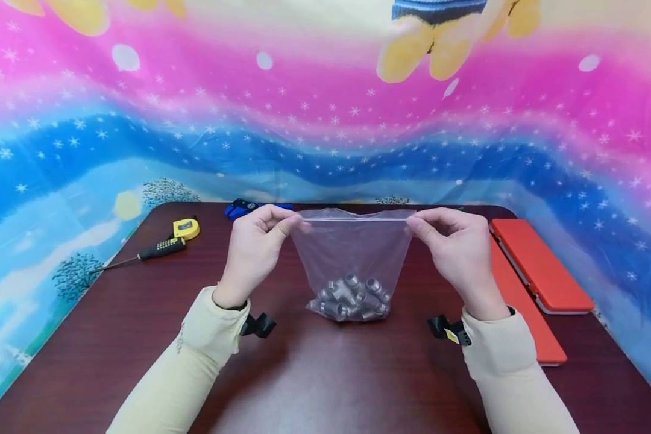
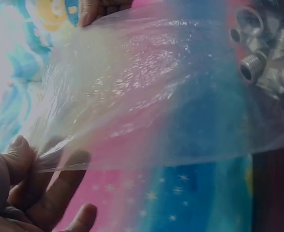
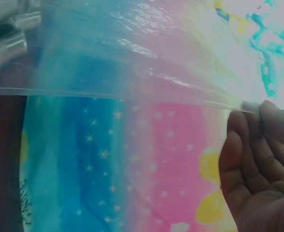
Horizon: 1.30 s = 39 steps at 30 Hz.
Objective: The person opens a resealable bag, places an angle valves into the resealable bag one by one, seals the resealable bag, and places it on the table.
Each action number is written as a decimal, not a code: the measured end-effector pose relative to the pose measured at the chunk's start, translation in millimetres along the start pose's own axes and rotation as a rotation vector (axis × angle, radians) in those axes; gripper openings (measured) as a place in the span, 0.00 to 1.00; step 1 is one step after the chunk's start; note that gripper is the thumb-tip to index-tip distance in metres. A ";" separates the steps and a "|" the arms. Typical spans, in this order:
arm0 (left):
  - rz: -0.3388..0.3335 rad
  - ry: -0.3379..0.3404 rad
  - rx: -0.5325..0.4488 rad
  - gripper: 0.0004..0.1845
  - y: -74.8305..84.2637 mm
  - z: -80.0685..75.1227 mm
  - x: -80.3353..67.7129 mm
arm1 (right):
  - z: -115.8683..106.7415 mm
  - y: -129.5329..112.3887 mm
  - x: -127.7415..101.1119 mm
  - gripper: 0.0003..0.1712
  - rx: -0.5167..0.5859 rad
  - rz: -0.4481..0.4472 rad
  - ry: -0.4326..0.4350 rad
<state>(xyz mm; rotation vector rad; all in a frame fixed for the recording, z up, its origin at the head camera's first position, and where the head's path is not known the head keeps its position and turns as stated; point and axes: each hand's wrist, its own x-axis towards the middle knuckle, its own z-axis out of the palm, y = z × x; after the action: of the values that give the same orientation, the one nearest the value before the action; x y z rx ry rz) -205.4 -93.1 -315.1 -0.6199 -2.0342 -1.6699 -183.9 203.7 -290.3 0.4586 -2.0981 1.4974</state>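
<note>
A clear zip bag [image 1: 355, 250] hangs stretched between both hands, its white-lined top edge level. The left hand [image 1: 257, 250] pinches its upper left corner between thumb and fingers. At the upper right corner, the right hand [image 1: 458, 250] pinches the plastic the same way. Several grey metal threaded pipe fittings [image 1: 352, 295] lie heaped in the bottom of the bag, close over the table. In the left wrist view the fittings [image 2: 270, 67] show through the plastic, some with tee-shaped bodies. Both wrists wear black straps below cream sleeves.
On the dark red wooden table [image 1: 331, 374], a black-handled screwdriver [image 1: 163, 248] and a yellow tape measure [image 1: 187, 228] lie at the left. A blue tool [image 1: 241, 208] sits behind the left hand. An orange-red case [image 1: 542, 265] lies at the right. A patterned cloth [image 1: 325, 120] hangs behind.
</note>
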 end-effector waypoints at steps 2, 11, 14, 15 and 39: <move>-0.030 -0.014 0.016 0.09 -4.0 1.3 0.1 | -2.0 2.3 0.4 0.08 -0.017 0.030 -0.045; -0.029 -0.029 -0.001 0.09 -10.5 3.1 -2.1 | -9.5 9.1 3.1 0.13 -0.036 0.130 -0.227; -0.027 -0.031 0.001 0.09 -10.5 2.5 -2.4 | -9.0 8.6 3.7 0.10 -0.089 0.102 -0.239; -0.027 -0.031 0.001 0.10 -10.3 2.5 -2.4 | -8.7 8.2 3.9 0.10 -0.106 0.087 -0.235; 0.157 0.050 0.120 0.05 -2.3 16.8 -11.3 | -11.6 -7.6 -5.0 0.02 -0.343 -0.002 -0.144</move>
<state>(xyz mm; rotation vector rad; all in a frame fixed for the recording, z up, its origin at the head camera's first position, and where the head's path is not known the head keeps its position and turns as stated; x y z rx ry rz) -198.5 -77.7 -326.6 -0.6713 -1.9790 -1.4484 -173.2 212.0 -284.4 0.4469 -2.4046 1.0981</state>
